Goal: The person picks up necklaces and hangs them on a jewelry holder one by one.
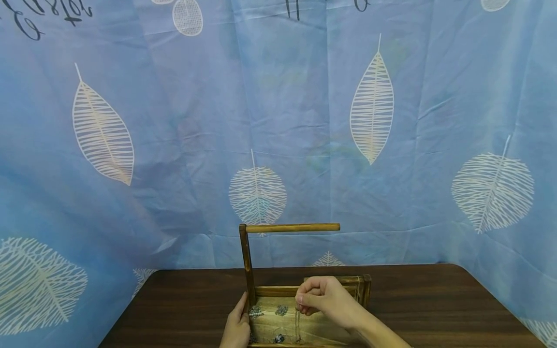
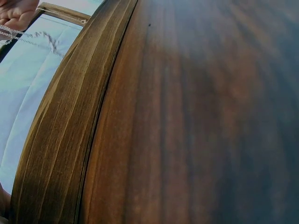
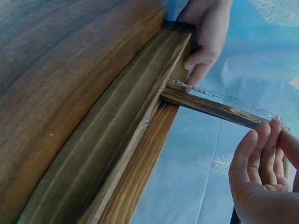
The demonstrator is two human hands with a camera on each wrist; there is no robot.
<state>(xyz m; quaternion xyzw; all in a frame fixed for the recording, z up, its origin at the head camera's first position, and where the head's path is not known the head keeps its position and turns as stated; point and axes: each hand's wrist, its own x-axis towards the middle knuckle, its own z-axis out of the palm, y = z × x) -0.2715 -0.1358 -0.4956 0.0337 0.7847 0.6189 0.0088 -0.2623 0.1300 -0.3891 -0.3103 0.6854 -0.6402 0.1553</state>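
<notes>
A shallow wooden tray (image 1: 322, 333) with a T-shaped or L-shaped wooden stand lies on the table. Over its floor hangs a thin silvery chain (image 1: 298, 325), which my right hand (image 1: 326, 300) pinches between thumb and fingertips. In the right wrist view the chain (image 3: 229, 99) stretches from those fingers toward the tray wall. My left hand (image 1: 237, 327) grips the tray's left side, thumb inward. Small heaps of chain lie inside the tray: one by the left post (image 1: 256, 311), another near the middle (image 1: 282, 310), and a darker heap (image 1: 279, 339) toward the front.
A wooden post (image 1: 246, 263) rises at the tray's left, bearing a horizontal rod (image 1: 291, 227). Another wooden bar piece (image 1: 367, 290) stands at the right, with thin strands across it. Behind the dark table (image 1: 174, 309) hangs a blue leaf-patterned cloth (image 1: 300, 121).
</notes>
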